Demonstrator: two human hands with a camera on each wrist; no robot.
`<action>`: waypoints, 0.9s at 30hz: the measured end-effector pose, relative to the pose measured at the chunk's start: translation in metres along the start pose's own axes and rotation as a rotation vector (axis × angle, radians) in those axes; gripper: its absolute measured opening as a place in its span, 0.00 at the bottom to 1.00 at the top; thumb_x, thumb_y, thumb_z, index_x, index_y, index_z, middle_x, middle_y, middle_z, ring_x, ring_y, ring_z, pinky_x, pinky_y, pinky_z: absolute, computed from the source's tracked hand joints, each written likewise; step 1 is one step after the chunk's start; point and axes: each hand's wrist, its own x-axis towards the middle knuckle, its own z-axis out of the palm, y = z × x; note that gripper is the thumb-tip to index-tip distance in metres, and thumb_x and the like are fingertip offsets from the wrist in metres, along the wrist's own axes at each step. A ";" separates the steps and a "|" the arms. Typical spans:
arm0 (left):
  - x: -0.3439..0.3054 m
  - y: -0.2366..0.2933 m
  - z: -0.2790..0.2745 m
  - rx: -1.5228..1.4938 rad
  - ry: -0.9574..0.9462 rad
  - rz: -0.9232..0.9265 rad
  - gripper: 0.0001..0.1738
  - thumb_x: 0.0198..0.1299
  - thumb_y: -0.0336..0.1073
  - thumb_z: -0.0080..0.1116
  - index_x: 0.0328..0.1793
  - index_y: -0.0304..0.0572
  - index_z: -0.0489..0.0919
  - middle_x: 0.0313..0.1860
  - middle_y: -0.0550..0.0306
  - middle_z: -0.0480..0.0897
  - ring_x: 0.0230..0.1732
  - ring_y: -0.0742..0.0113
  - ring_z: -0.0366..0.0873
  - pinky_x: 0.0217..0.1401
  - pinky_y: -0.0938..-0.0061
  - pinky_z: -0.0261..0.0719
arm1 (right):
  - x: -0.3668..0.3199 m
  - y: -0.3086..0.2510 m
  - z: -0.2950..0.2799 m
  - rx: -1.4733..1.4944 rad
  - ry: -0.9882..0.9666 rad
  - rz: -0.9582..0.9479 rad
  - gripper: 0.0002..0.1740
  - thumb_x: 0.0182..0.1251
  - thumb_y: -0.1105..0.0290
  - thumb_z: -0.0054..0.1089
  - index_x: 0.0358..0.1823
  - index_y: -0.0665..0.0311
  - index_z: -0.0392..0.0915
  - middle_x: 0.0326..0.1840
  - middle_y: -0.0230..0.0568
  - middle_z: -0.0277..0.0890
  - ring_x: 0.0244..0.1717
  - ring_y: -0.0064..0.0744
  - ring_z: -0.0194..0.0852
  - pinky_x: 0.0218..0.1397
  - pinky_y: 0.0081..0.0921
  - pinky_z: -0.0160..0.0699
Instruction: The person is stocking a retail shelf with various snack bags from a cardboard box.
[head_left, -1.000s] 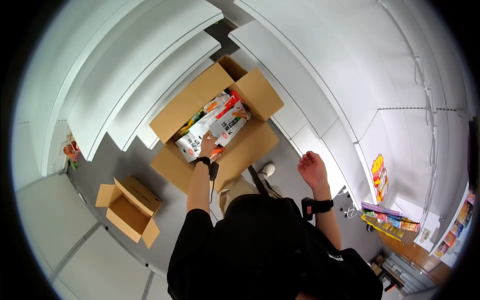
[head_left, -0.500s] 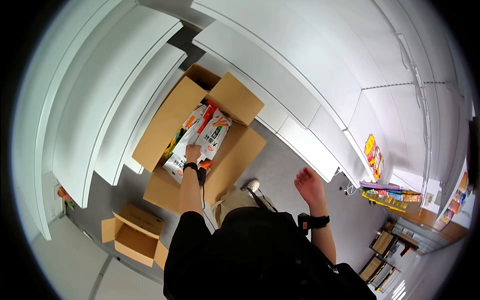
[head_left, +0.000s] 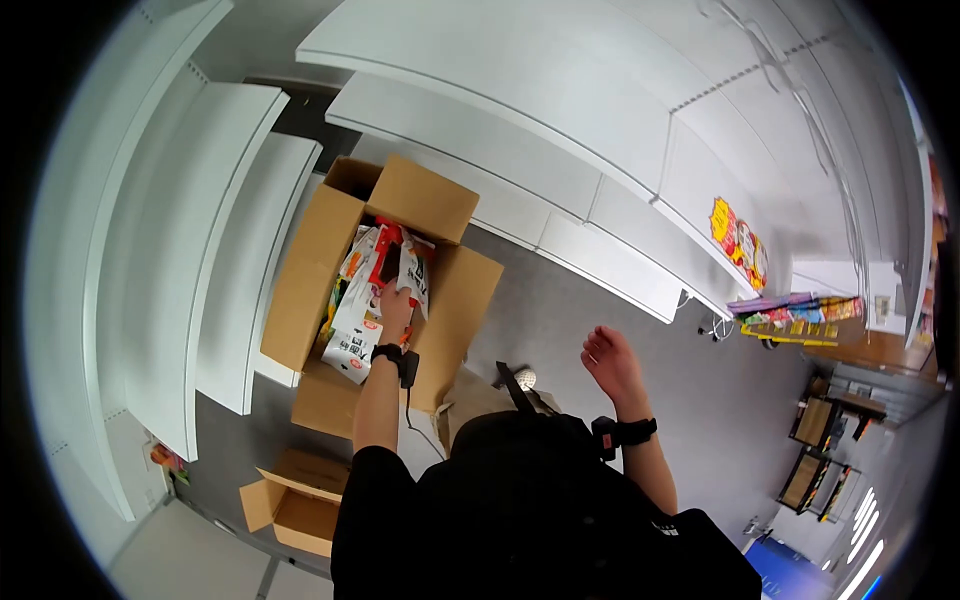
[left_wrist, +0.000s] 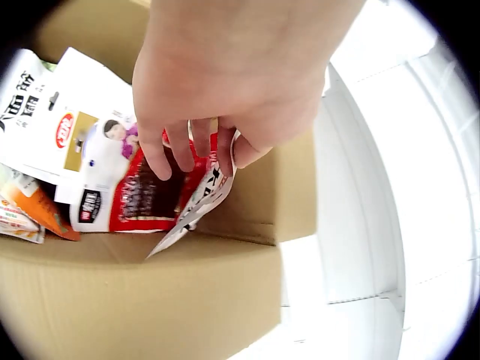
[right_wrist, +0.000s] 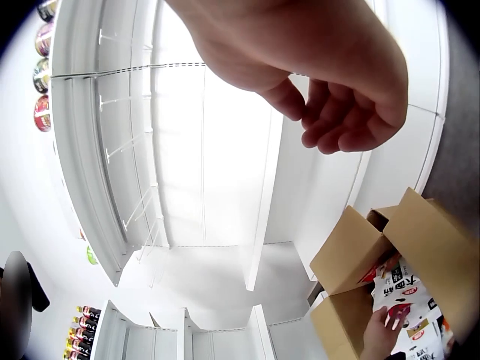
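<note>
My left hand [head_left: 396, 308] reaches into the large cardboard box [head_left: 308, 275]. In the left wrist view its thumb and index finger pinch the edge of a white snack bag [left_wrist: 206, 202], which stands tilted up near the box wall. Under the other fingers lies a red and white snack bag [left_wrist: 142, 199] with a dark middle. More white packets [left_wrist: 105, 82] with black lettering and an orange packet [left_wrist: 45, 206] lie beside it. My right hand [head_left: 614, 365] hangs in the air right of the box, fingers loosely curled, holding nothing.
White shelves [head_left: 480, 110] run behind the box and along its left. A smaller open cardboard box [head_left: 300, 515] sits on the grey floor at lower left. Packaged snacks stand on a yellow-edged rack [head_left: 800, 325] to the right. A shoe [head_left: 523, 380] shows near the box.
My left hand has moved deeper into the box, and a white snack bag there is now lifted at one edge. The head view has turned, while the right hand still hangs free.
</note>
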 end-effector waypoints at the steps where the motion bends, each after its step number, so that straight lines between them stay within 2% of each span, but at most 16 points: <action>1: -0.006 0.013 0.008 -0.051 0.006 0.039 0.15 0.53 0.33 0.50 0.42 0.29 0.78 0.34 0.49 0.82 0.35 0.57 0.79 0.41 0.69 0.73 | -0.002 -0.001 -0.004 0.004 -0.020 0.000 0.07 0.66 0.65 0.53 0.35 0.59 0.76 0.32 0.33 0.78 0.37 0.28 0.74 0.45 0.28 0.72; 2: -0.011 0.027 0.016 -0.105 0.011 0.082 0.15 0.53 0.33 0.50 0.42 0.28 0.78 0.33 0.52 0.82 0.34 0.60 0.78 0.40 0.71 0.73 | -0.003 -0.003 -0.008 0.007 -0.043 -0.005 0.07 0.66 0.65 0.53 0.35 0.60 0.76 0.32 0.33 0.78 0.37 0.28 0.74 0.45 0.28 0.73; 3: -0.025 0.061 0.018 -0.178 -0.076 0.001 0.14 0.54 0.33 0.50 0.43 0.29 0.78 0.31 0.59 0.80 0.32 0.69 0.75 0.38 0.76 0.71 | -0.005 -0.005 -0.011 0.011 -0.049 -0.015 0.07 0.66 0.65 0.54 0.35 0.60 0.76 0.32 0.33 0.78 0.38 0.28 0.74 0.45 0.27 0.72; 6: -0.056 0.110 0.032 -0.340 -0.266 -0.122 0.15 0.56 0.33 0.50 0.45 0.30 0.77 0.30 0.62 0.78 0.31 0.76 0.72 0.36 0.80 0.69 | -0.016 -0.010 -0.025 0.007 -0.090 -0.056 0.07 0.65 0.65 0.54 0.36 0.60 0.76 0.33 0.33 0.77 0.38 0.28 0.74 0.45 0.27 0.72; 7: -0.070 0.128 0.036 -0.276 -0.309 -0.065 0.12 0.55 0.33 0.50 0.43 0.34 0.77 0.28 0.61 0.77 0.28 0.75 0.72 0.31 0.79 0.70 | -0.021 -0.013 -0.031 -0.006 -0.120 -0.078 0.07 0.65 0.65 0.54 0.37 0.60 0.76 0.34 0.33 0.77 0.38 0.28 0.74 0.45 0.27 0.72; 10: -0.121 0.183 0.061 -0.358 -0.427 -0.087 0.10 0.56 0.34 0.50 0.38 0.36 0.77 0.27 0.61 0.77 0.25 0.73 0.73 0.25 0.76 0.71 | -0.045 -0.024 -0.047 -0.147 -0.153 -0.155 0.10 0.64 0.65 0.56 0.42 0.62 0.76 0.38 0.34 0.77 0.43 0.29 0.73 0.48 0.28 0.72; 11: -0.154 0.220 0.072 -0.397 -0.521 -0.210 0.09 0.55 0.35 0.50 0.35 0.37 0.77 0.26 0.59 0.77 0.23 0.69 0.74 0.20 0.73 0.70 | -0.052 -0.029 -0.054 -0.213 -0.153 -0.181 0.12 0.63 0.65 0.57 0.44 0.63 0.75 0.41 0.35 0.76 0.45 0.30 0.73 0.49 0.29 0.72; 14: -0.204 0.236 0.119 -0.246 -0.634 -0.084 0.10 0.55 0.35 0.49 0.36 0.37 0.78 0.27 0.60 0.77 0.23 0.71 0.73 0.23 0.75 0.71 | -0.066 -0.037 -0.092 -0.749 -0.207 -0.633 0.19 0.58 0.66 0.60 0.50 0.63 0.73 0.49 0.41 0.75 0.53 0.38 0.71 0.57 0.35 0.69; 15: -0.224 0.253 0.132 -0.172 -0.706 -0.090 0.11 0.54 0.34 0.50 0.37 0.35 0.78 0.27 0.60 0.78 0.23 0.73 0.73 0.25 0.77 0.71 | -0.074 -0.038 -0.105 -0.913 -0.156 -0.825 0.21 0.56 0.66 0.61 0.51 0.63 0.73 0.50 0.43 0.75 0.55 0.41 0.70 0.59 0.37 0.67; 17: -0.246 0.249 0.173 -0.153 -0.837 -0.008 0.11 0.54 0.33 0.50 0.38 0.34 0.79 0.26 0.59 0.78 0.23 0.73 0.73 0.26 0.78 0.70 | -0.088 -0.055 -0.129 -1.262 0.001 -1.222 0.24 0.53 0.67 0.63 0.53 0.62 0.72 0.54 0.47 0.73 0.59 0.46 0.68 0.63 0.39 0.63; 18: -0.259 0.250 0.191 -0.143 -0.903 0.033 0.11 0.54 0.33 0.50 0.38 0.33 0.79 0.26 0.59 0.78 0.24 0.74 0.73 0.27 0.78 0.70 | -0.095 -0.061 -0.145 -1.332 0.010 -1.245 0.24 0.52 0.66 0.64 0.52 0.61 0.73 0.54 0.47 0.73 0.58 0.47 0.68 0.61 0.39 0.64; 20: -0.294 0.275 0.220 -0.100 -1.051 -0.089 0.11 0.55 0.32 0.50 0.38 0.31 0.78 0.26 0.58 0.78 0.25 0.73 0.74 0.27 0.78 0.71 | -0.109 -0.067 -0.177 -1.475 0.039 -1.283 0.24 0.50 0.65 0.66 0.50 0.60 0.76 0.53 0.47 0.73 0.56 0.48 0.69 0.58 0.38 0.67; 22: -0.323 0.299 0.248 -0.082 -1.220 -0.233 0.11 0.56 0.32 0.49 0.39 0.32 0.78 0.25 0.58 0.78 0.24 0.73 0.74 0.26 0.78 0.71 | -0.131 -0.083 -0.202 -1.486 -0.053 -1.002 0.18 0.52 0.64 0.65 0.44 0.64 0.78 0.45 0.50 0.77 0.48 0.48 0.74 0.50 0.37 0.71; 24: -0.334 0.296 0.282 0.023 -1.222 -0.037 0.12 0.58 0.33 0.50 0.42 0.33 0.78 0.28 0.60 0.78 0.31 0.76 0.73 0.33 0.79 0.71 | -0.145 -0.087 -0.227 -1.341 0.062 -0.822 0.16 0.53 0.64 0.64 0.41 0.66 0.78 0.40 0.51 0.78 0.42 0.50 0.75 0.45 0.37 0.72; 25: -0.338 0.299 0.293 0.047 -1.263 -0.048 0.12 0.59 0.35 0.51 0.42 0.33 0.78 0.30 0.60 0.78 0.33 0.77 0.73 0.36 0.80 0.70 | -0.151 -0.087 -0.238 -1.264 0.101 -0.731 0.15 0.54 0.64 0.63 0.40 0.67 0.78 0.37 0.52 0.78 0.39 0.51 0.76 0.43 0.37 0.73; 27: -0.340 0.310 0.310 0.121 -1.334 0.000 0.13 0.60 0.37 0.53 0.44 0.33 0.78 0.34 0.60 0.78 0.35 0.77 0.72 0.38 0.81 0.69 | -0.158 -0.090 -0.258 -1.165 0.145 -0.745 0.15 0.56 0.63 0.62 0.40 0.67 0.78 0.35 0.51 0.78 0.37 0.50 0.76 0.41 0.36 0.73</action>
